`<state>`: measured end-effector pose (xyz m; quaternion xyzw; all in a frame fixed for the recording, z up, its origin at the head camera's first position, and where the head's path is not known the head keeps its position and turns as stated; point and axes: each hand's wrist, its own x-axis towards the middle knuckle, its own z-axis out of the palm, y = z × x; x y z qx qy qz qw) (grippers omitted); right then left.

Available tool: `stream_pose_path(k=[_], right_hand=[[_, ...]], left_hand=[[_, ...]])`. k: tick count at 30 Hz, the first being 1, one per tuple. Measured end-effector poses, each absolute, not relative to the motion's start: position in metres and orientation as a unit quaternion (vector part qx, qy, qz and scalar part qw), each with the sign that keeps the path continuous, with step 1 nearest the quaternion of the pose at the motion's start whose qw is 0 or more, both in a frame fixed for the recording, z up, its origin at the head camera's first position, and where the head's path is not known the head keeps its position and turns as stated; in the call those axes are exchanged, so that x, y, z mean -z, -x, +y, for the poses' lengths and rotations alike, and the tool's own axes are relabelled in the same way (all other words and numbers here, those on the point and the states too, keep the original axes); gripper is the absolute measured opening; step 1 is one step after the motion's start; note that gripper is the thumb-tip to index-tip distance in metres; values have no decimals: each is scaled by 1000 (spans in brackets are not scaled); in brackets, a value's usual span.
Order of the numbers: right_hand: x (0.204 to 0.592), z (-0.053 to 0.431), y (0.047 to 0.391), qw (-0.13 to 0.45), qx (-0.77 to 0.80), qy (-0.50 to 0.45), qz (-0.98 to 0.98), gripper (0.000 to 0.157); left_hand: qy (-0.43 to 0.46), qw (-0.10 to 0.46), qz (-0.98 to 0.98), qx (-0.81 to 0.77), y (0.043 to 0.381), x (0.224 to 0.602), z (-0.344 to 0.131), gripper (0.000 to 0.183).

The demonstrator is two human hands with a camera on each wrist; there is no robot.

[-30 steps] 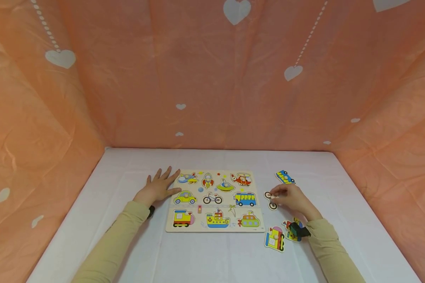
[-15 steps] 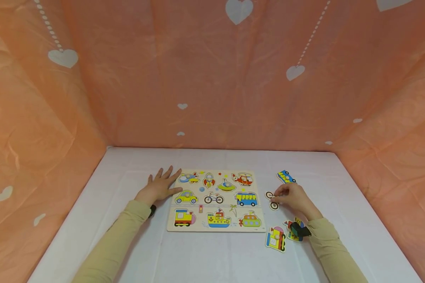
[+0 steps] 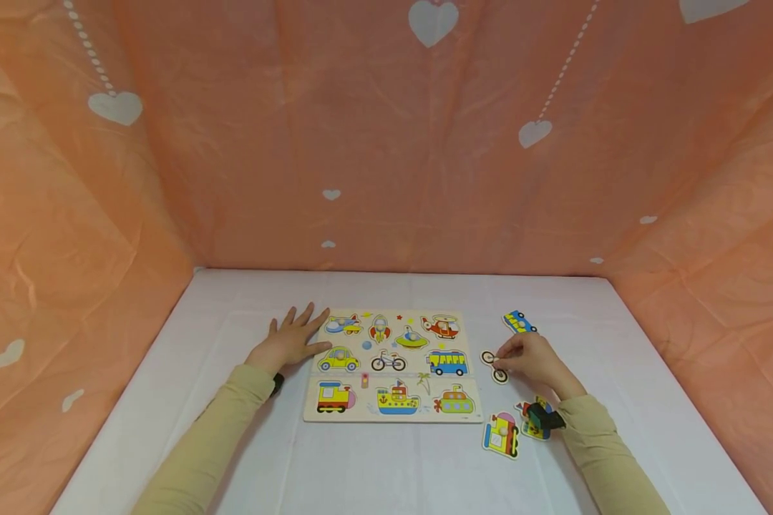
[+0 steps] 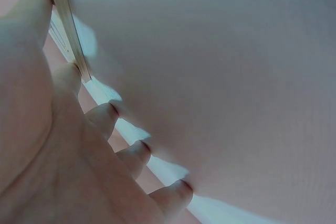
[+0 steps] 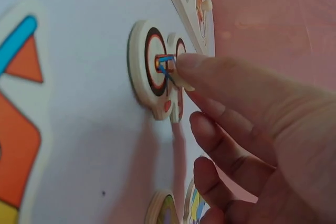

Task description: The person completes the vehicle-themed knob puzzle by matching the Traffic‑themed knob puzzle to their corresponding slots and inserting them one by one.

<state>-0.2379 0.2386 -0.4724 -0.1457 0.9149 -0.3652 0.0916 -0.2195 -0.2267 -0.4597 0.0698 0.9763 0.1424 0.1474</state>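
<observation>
Backdrop: peach, heart-printed cloth behind and around a white-covered table.
Right hand: thumb and finger pinch the bicycle piece by its small wooden knob.
Bicycle piece: directly under the pinch, right of the board; whether flat on the table or slightly lifted, I cannot tell.
Likely feel: light, stiff wood, probably sturdy; the knob's smooth face may be a little slippery.
Best hold: the knob, near the middle; the narrow link between the wheels looks weakest, so levering by one wheel seems unwise.
Left hand: well left of the pinch, fingers spread, thumb and forefinger on the board's edge.
Bus piece: just beyond the pinch.
Train piece: nearer the person than the pinch.
</observation>
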Motion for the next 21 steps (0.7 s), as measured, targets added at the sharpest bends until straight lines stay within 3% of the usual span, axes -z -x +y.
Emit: stream_pose_path(k=[10,21], right_hand=[[472,237,238,83,381,180,903,11],[469,234,237,82,374,153,911,12]], left_hand=[[-67,148,976,-145,218,460,-226,80],[-69,144,977,-142,218,460,-226,80]])
